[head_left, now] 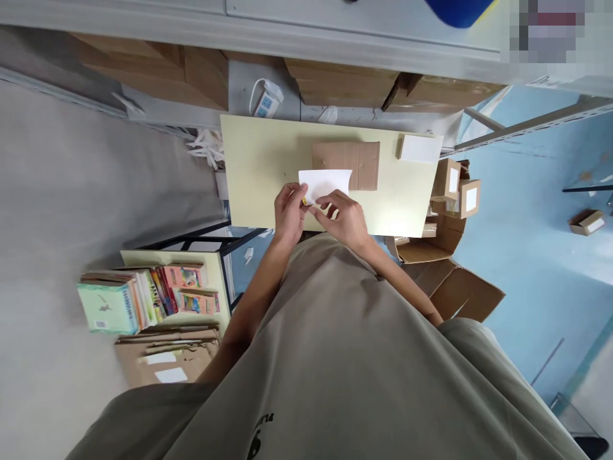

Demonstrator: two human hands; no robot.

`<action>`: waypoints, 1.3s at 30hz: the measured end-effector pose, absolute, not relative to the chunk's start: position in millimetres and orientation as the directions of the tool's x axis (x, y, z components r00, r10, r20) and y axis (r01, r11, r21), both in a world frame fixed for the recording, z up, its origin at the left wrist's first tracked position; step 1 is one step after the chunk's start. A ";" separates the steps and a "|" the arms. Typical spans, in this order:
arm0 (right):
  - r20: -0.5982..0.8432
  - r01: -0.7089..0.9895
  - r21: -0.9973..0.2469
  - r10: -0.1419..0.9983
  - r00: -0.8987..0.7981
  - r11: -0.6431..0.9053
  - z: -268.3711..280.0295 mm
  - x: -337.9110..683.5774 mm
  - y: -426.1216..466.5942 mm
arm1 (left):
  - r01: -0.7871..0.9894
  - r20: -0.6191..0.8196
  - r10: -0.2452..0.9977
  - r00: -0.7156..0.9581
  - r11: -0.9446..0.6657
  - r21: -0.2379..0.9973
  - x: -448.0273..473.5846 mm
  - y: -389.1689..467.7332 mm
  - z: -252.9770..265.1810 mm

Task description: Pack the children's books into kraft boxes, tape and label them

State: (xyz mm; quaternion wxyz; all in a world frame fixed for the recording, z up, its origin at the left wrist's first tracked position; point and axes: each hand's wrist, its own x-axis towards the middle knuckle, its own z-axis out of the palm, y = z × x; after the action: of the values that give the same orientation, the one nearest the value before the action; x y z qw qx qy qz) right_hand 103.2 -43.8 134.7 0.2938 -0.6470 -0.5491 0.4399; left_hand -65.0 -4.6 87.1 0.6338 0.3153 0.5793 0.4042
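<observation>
A white sheet of paper, probably a label [324,182], is held up over the table, curling a little at its right edge. My left hand [290,209] pinches it at the lower left corner, where a small yellow patch shows. My right hand [345,219] is closed at the lower edge, thumb and forefinger against the paper. Behind it, a flat brown cardboard box [364,166] lies on the pale yellow tabletop [258,166], partly hidden by the paper. To the right rests a stack of white paper [421,148].
Behind the tabletop stand large cardboard boxes [345,83] and a white power strip [268,102]. At left, a lower stand bears books [143,297] and flattened cardboard [167,358]. Small labelled cartons [447,179] and an open cardboard box [462,291] sit on the right.
</observation>
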 end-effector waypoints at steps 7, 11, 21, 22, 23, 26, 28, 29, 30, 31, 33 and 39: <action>-0.386 0.237 -0.858 0.877 0.288 -0.455 88.7 188.8 -36.2 | -0.313 -0.493 0.868 -0.049 0.456 0.833 -56.2 -17.2 80.8; -0.528 0.067 -0.833 0.824 0.206 -0.550 74.6 200.0 -34.3 | -0.301 -0.489 0.871 -0.057 0.452 0.840 -49.8 -22.6 78.6; -0.535 -0.010 -0.842 0.834 0.136 -0.539 72.1 196.7 -34.4 | -0.212 -0.482 0.868 -0.116 0.453 0.866 -44.1 -28.9 65.3; -0.514 0.000 -0.855 0.847 0.136 -0.519 73.2 195.0 -35.6 | -0.189 -0.479 0.870 -0.117 0.454 0.871 -45.1 -29.8 59.9; -0.485 0.018 -0.871 0.864 0.137 -0.492 75.1 192.5 -37.5 | -0.169 -0.479 0.869 -0.121 0.458 0.873 -46.4 -30.8 53.8; -0.367 0.107 -0.919 0.922 0.122 -0.380 84.6 185.1 -45.6 | -0.130 -0.513 0.846 -0.143 0.498 0.857 -50.7 -33.8 34.5; -0.307 0.175 -0.930 0.945 0.114 -0.323 89.6 184.9 -49.4 | -0.122 -0.544 0.825 -0.154 0.530 0.839 -52.7 -33.5 24.6; -0.294 0.210 -0.926 0.948 0.119 -0.313 89.9 187.2 -49.5 | -0.113 -0.551 0.820 -0.156 0.540 0.834 -53.0 -31.6 21.2; -0.292 0.244 -0.917 0.948 0.130 -0.316 88.4 191.2 -48.1 | -0.097 -0.552 0.819 -0.156 0.543 0.834 -52.7 -28.3 18.7; -0.297 0.275 -0.904 0.944 0.145 -0.327 84.7 196.4 -45.1 | -0.069 -0.546 0.824 -0.153 0.542 0.837 -51.8 -23.2 16.8; -0.314 0.326 -0.876 0.933 0.173 -0.355 71.4 208.7 -34.5 | 0.016 -0.520 0.842 -0.143 0.527 0.850 -48.0 -7.6 13.4; -0.318 0.473 -0.788 0.918 0.237 -0.395 10.6 229.9 9.3 | 0.290 -0.386 0.917 -0.103 0.399 0.870 -25.5 56.1 -10.3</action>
State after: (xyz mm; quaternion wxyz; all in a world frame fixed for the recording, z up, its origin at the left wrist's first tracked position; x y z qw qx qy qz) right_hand 229.9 9.3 10.6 0.2802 -0.7348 -0.4732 0.3971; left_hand -25.5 56.1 -10.3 0.4971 0.4488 0.6724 0.3152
